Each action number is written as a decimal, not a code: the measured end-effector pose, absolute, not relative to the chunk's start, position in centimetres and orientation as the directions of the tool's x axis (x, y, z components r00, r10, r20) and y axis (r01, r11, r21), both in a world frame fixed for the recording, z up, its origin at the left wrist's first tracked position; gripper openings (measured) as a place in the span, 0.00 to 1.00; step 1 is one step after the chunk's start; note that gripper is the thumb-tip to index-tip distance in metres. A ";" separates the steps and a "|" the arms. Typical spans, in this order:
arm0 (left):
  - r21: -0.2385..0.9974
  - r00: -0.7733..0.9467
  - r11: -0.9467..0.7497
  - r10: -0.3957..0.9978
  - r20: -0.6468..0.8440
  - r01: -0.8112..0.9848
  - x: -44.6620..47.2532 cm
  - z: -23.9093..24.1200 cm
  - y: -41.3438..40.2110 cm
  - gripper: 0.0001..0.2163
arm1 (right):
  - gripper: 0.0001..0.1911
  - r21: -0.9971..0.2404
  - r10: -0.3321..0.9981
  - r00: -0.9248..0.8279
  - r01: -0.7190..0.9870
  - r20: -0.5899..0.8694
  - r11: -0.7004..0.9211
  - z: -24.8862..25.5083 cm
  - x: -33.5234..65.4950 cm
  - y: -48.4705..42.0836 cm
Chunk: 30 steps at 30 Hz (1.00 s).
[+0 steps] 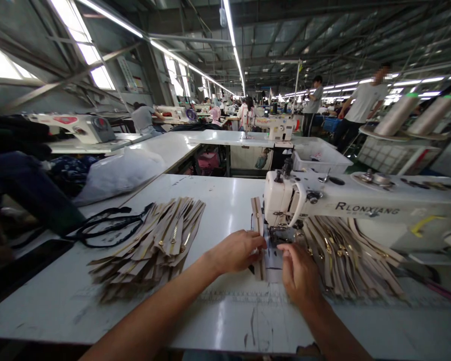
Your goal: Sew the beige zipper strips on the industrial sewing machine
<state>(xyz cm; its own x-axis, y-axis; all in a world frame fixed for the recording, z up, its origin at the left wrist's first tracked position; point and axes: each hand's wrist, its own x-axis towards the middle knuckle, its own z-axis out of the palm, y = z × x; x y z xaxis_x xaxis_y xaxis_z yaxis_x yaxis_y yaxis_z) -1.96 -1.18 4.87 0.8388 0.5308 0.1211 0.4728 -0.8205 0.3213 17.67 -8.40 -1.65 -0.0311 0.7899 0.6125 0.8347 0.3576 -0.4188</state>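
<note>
My left hand (237,250) pinches a beige zipper strip (257,220) that runs away from me, just left of the presser foot (281,234) of a white sewing machine (361,203). My right hand (299,273) is curled in front of the foot, its fingertips on the lower part of the same strip. A loose stack of beige zippers (161,240) lies to the left of my hands. Another heap of zippers (342,253) lies under the machine arm on the right.
A black cord (105,228) lies left of the stack. A white plastic bag (116,173) and dark cloth (26,165) fill the left table. A white bin (323,158) stands behind the machine. Thread cones (398,113) rise at right. Other people work and stand farther back.
</note>
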 end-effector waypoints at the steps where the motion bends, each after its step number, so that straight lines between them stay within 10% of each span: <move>1: 0.332 0.851 -0.831 0.509 0.132 0.446 -1.9 4.6 -0.8 0.13 | 0.12 -0.427 0.786 -0.026 0.829 0.618 0.363 -1.7 17.7 -8.4; 10: 0.471 0.924 -0.841 0.361 0.123 0.266 -1.6 6.3 -1.5 0.05 | 0.12 -0.441 0.771 -0.011 0.815 0.636 0.376 -1.6 17.9 -8.5; 16: 0.957 0.778 -0.231 0.562 0.280 -0.178 -1.9 10.5 -5.0 0.10 | 0.12 -0.461 0.759 0.001 0.795 0.651 0.394 -1.2 18.0 -8.6; 23: 0.972 0.603 0.236 0.777 -0.179 -0.015 1.3 5.7 -3.7 0.18 | 0.15 -0.611 0.795 0.120 0.711 0.594 0.349 -1.4 17.8 -8.7; 30: 0.925 0.498 0.374 0.815 -0.296 -0.063 1.6 0.3 -1.3 0.21 | 0.17 -0.693 0.865 0.123 0.657 0.487 0.297 -1.5 17.6 -8.4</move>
<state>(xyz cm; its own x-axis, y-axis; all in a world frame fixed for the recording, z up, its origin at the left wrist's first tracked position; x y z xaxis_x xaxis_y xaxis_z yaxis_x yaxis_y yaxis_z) 1.58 -1.29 0.30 0.4977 0.8154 -0.2955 -0.0631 0.3739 0.9253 17.60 -8.37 -1.52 0.1229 0.8645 0.4873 0.6569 0.2971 -0.6929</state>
